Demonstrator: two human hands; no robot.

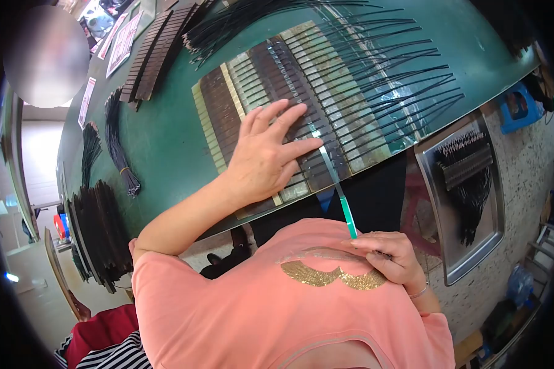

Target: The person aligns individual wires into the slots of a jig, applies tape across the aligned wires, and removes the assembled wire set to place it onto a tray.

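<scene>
A flat slotted fixture board [246, 77] lies on the green table, with a row of black wires [406, 89] laid side by side across it, their free ends fanning right. My left hand [261, 150] rests on the board, fingers spread, the index fingertip right at a narrow strip of tape [330, 163] that runs along the dark middle band. Past the table's front edge the strip continues toward my body, where it turns green. Near my chest, my right hand [391, 253] pinches that green end between thumb and fingers.
Bundled black wires [120, 144] lie left on the table [172, 141], near a stack of dark slotted bars [98, 227]. More dark bars [160, 52] and wires sit at the back. A metal tray [498, 227] holding wires stands right, below a blue stool [520, 107]. Another person [46, 55] is at upper left.
</scene>
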